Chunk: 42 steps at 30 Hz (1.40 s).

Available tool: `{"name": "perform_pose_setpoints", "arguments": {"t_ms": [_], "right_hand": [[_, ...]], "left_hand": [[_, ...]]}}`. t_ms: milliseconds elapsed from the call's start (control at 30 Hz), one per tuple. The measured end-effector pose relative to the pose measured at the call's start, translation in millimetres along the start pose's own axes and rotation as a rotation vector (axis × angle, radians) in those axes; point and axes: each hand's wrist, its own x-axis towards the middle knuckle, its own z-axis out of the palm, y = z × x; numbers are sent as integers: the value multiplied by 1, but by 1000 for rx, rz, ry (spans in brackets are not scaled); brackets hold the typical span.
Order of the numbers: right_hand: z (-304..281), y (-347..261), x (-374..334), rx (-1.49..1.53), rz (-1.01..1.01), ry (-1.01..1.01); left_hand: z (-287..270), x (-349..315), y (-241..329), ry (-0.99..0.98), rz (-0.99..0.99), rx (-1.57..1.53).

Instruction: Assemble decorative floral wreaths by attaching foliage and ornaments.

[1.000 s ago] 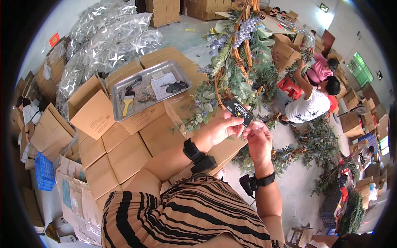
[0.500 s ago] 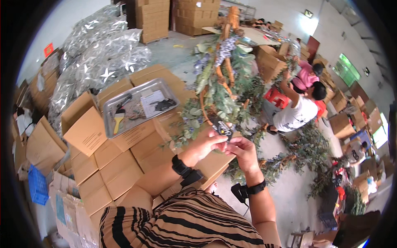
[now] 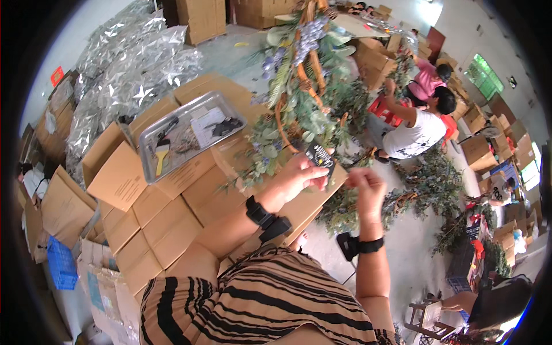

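My left hand (image 3: 300,177) pinches a small black hang tag (image 3: 321,157) with pale print between thumb and fingers. Just right of it, apart from the tag, my right hand (image 3: 368,188) is raised with fingers curled together; whatever they may hold is too small to make out. Right behind the tag stands an artificial greenery decoration (image 3: 310,98) with brown twisted vine stems, eucalyptus-like leaves, pine cones and blue-purple berry clusters. Its lower leaves reach over the cardboard boxes beside my left hand.
Closed cartons (image 3: 169,227) form a work surface at left, bearing a metal tray (image 3: 194,153) with a yellow-handled brush (image 3: 161,156). An open carton (image 3: 118,178) stands beside it. Wrapped silver stars (image 3: 135,69) pile up behind. Co-workers (image 3: 411,135) sit at right near greenery garlands (image 3: 431,178).
My right hand has come away from the tag, moving right and up. My left hand keeps the tag, now tilted and lifted slightly. The view has shifted a little.
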Motion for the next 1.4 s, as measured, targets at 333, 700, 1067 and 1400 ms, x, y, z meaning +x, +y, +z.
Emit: {"name": "perform_pose_setpoints", "arguments": {"t_ms": [333,700,1067,1400], "right_hand": [[13,-64,-8,-205,-403,45],[-2,-70,-23,-508,-464,-14],[-8,-67,-29,-532,-392,-71],[-8,-62,-27,-771,-602,-83]], "left_hand": [[1,-1,7,-54,-83,139],[-7,-6,11,-20,-4,51],[2,-4,11,-41,-59,57],[7,-1,6,-52,-62,75]]}}
